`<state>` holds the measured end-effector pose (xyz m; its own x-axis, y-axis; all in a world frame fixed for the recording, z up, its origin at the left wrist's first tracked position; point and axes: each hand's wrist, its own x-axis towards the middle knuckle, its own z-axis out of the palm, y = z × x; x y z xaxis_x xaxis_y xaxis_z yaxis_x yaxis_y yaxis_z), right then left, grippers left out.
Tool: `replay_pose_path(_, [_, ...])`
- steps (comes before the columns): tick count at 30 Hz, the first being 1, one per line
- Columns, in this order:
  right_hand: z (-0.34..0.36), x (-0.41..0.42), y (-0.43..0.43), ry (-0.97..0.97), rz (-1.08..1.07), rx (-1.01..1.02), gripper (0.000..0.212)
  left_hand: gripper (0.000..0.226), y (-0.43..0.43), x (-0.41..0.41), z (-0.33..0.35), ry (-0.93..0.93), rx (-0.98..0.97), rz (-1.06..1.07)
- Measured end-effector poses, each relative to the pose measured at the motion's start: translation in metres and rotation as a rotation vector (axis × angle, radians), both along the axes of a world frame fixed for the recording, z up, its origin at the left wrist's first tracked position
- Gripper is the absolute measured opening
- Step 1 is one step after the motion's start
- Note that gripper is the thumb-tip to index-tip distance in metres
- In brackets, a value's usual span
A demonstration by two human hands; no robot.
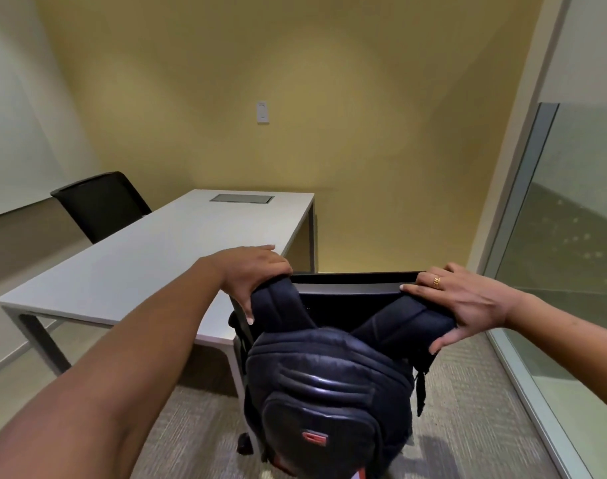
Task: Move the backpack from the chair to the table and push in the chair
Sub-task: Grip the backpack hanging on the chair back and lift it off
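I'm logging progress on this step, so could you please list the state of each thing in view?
backpack: hanging on the near chair's back by both straps
left hand: gripping the left strap
right hand: gripping the right strap
near chair: not pushed in
table: bare top, hatch shut
far chair: tucked against the table

Both forearms are bare, no sleeves; the right hand (467,302) wears a gold ring (436,281) (leaf-patterned).

Your left hand (253,278): arm extended, fingers curled in a grip | your right hand (467,302): arm extended, fingers clasped, ringed.
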<state>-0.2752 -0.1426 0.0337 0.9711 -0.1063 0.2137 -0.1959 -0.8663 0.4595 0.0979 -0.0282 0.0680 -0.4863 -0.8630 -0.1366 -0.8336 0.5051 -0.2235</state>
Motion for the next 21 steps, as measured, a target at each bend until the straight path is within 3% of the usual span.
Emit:
replay_pose_path(16, [0.017, 0.036, 0.024, 0.027, -0.172, 0.118, 0.099, 0.096, 0.031, 0.031, 0.019, -0.327, -0.171, 0.152])
replay_pose_path(21, [0.020, 0.041, 0.023, 0.038, -0.187, 0.140, 0.099, 0.097, 0.028, 0.036, 0.024, -0.351, -0.187, 0.167])
